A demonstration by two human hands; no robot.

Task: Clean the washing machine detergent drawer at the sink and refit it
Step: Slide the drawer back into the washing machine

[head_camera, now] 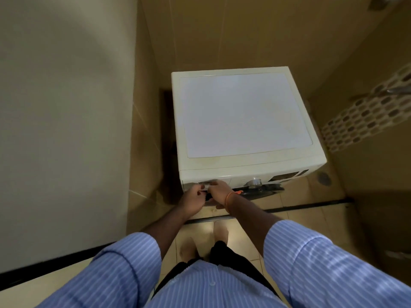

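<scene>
While you stand in front of the washing machine [244, 121] with both hands at its upper left front corner, the job looks to be at one of its two ends, and this view alone does not settle which. Your left hand [193, 203] is curled at the left edge of the detergent drawer [205, 187], and your right hand [219, 192] lies over the drawer's front with its fingers [214, 184] bent round the top of the panel, so both hands have hold of it, though the exact pinch is hidden behind your knuckles. The drawer sits in or just at its slot in the control panel, left of the silver dial [254, 182]; only a pale sliver of its face shows between your hands, and you cannot tell how far it stands out. No sink is in view, and nothing shows whether the drawer is wet or clean. If you are pulling it out, then everything is still ahead: freeing it, carrying it to the sink, washing it and bringing it back. If you are pushing it home, only the last seating is left. Either way, the drawer is at the machine and not at the sink, and it does not sit plainly flush with the panel.
</scene>
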